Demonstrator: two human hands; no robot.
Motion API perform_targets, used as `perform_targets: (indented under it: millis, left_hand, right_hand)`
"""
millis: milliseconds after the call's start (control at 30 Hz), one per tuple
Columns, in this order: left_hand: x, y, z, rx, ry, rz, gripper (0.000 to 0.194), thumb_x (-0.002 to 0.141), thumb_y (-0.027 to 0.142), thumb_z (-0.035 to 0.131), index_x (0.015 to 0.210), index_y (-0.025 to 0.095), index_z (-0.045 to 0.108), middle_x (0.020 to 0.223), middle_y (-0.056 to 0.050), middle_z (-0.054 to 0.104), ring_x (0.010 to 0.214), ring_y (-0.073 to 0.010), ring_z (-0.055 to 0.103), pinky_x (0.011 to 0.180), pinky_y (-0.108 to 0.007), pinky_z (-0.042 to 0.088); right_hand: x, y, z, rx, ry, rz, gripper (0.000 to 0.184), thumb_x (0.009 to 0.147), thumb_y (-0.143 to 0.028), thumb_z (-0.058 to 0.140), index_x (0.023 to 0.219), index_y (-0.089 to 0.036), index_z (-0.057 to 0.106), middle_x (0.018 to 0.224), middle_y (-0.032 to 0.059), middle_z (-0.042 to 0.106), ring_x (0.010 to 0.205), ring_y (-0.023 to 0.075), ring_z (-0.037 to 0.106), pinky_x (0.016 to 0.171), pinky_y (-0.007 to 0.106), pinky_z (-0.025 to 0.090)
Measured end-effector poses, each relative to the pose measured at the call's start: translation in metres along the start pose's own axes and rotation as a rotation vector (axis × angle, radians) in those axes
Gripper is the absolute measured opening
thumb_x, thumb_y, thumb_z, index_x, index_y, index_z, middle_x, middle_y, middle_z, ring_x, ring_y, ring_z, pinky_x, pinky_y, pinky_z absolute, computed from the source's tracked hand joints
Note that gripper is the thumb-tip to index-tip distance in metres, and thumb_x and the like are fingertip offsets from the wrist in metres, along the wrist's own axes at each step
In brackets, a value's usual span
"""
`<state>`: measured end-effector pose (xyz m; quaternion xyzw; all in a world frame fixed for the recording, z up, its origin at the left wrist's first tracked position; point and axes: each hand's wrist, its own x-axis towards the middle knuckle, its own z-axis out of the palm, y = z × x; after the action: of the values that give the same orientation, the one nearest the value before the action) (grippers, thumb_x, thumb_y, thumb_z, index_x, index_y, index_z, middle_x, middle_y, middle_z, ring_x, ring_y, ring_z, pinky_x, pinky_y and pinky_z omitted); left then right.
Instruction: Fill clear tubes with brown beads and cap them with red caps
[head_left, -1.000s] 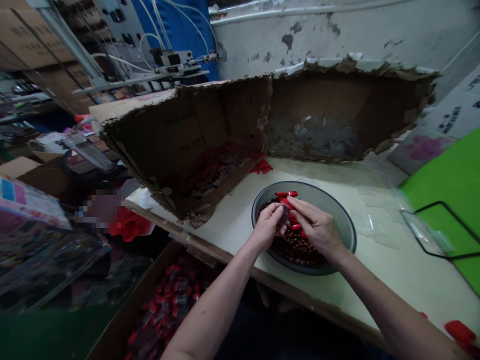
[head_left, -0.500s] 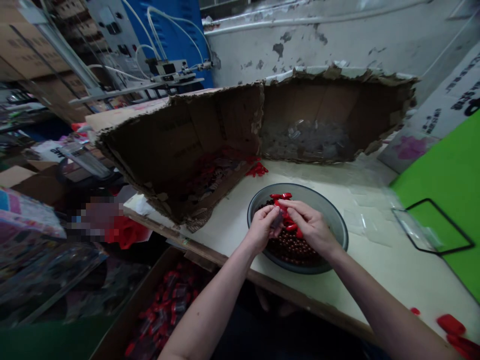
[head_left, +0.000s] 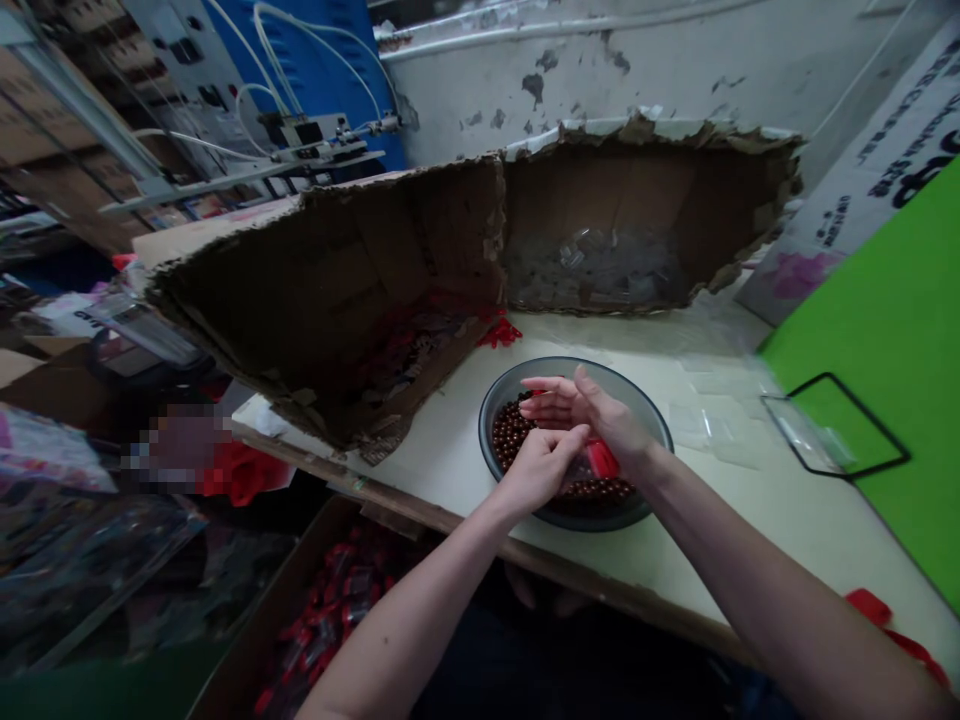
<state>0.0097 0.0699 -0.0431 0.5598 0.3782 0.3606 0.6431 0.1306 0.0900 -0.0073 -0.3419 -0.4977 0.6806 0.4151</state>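
grey basin [head_left: 636, 398]: round, smooth-walled, near the front edge of the pale table [head_left: 442, 470]; small glossy dark brown beads [head_left: 510, 428] fill its lower part.
left hand [head_left: 541, 462]: thumb and fingers pinch the clear part of a red-capped piece [head_left: 602, 459], which sits over the beads.
right hand [head_left: 600, 415]: released, fingers stretched out and thumb raised, above the basin and just beside the piece.
left carton [head_left: 360, 250]: torn, ragged-edged cardboard, red items in its shadow; small red parts [head_left: 501, 330] lie on the table at its mouth.
right carton [head_left: 585, 190]: same rough cut rim, a heap of clear plastic pieces [head_left: 619, 262] inside.
lower box [head_left: 300, 575]: below the table edge, piled with red-and-clear pieces.
in the way: both hands hide many beads; the right forearm partly covers red things [head_left: 868, 606].
right side: flat clear plastic [head_left: 709, 432], black wire frame [head_left: 870, 415], flat green panel [head_left: 885, 330].
wall [head_left: 675, 70]: whitish, paint flaking.
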Motion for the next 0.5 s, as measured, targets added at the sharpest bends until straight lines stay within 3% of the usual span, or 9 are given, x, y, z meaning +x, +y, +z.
perform_targets:
  millis: [233, 367, 433, 500]
  left_hand:
    - [-0.011, 0.007, 0.011, 0.075, -0.004, 0.051, 0.051, 0.086, 0.055, 0.047, 0.054, 0.015, 0.044, 0.046, 0.005, 0.037, 0.043, -0.0053, 0.029, 0.045, -0.021, 0.022]
    - [-0.017, 0.015, 0.01, 0.153, -0.037, 0.002, 0.048, 0.088, 0.053, 0.044, 0.057, 0.016, 0.046, 0.046, 0.004, 0.038, 0.044, -0.0067, 0.032, 0.044, -0.022, 0.022]
    - [-0.028, 0.024, 0.0, 0.246, -0.042, -0.016, 0.049, 0.087, 0.053, 0.044, 0.055, 0.016, 0.045, 0.047, 0.004, 0.039, 0.045, -0.0075, 0.033, 0.045, -0.021, 0.024]
    - [-0.05, 0.031, -0.022, 0.354, 0.059, -0.008, 0.05, 0.087, 0.053, 0.043, 0.053, 0.017, 0.042, 0.049, 0.003, 0.04, 0.048, -0.0084, 0.035, 0.047, -0.021, 0.027]
  right_hand:
    - [-0.012, -0.003, 0.011, -0.072, 0.126, -0.096, 0.062, 0.089, -0.069, 0.034, 0.115, -0.021, 0.065, 0.097, 0.0077, 0.071, 0.101, 0.0218, 0.064, 0.097, 0.037, 0.044]
    - [-0.015, -0.003, 0.018, 0.068, 0.189, -0.121, 0.061, 0.089, -0.069, 0.034, 0.105, -0.021, 0.068, 0.095, 0.0073, 0.072, 0.094, 0.0203, 0.066, 0.093, 0.037, 0.047]
    - [-0.015, -0.005, 0.006, 0.098, 0.187, -0.168, 0.062, 0.088, -0.07, 0.032, 0.104, -0.022, 0.068, 0.097, 0.0073, 0.072, 0.096, 0.0204, 0.067, 0.093, 0.038, 0.048]
    - [-0.017, -0.005, -0.028, -0.021, 0.285, -0.247, 0.059, 0.089, -0.067, 0.033, 0.108, -0.023, 0.067, 0.102, 0.0075, 0.072, 0.099, 0.0206, 0.066, 0.092, 0.038, 0.049]
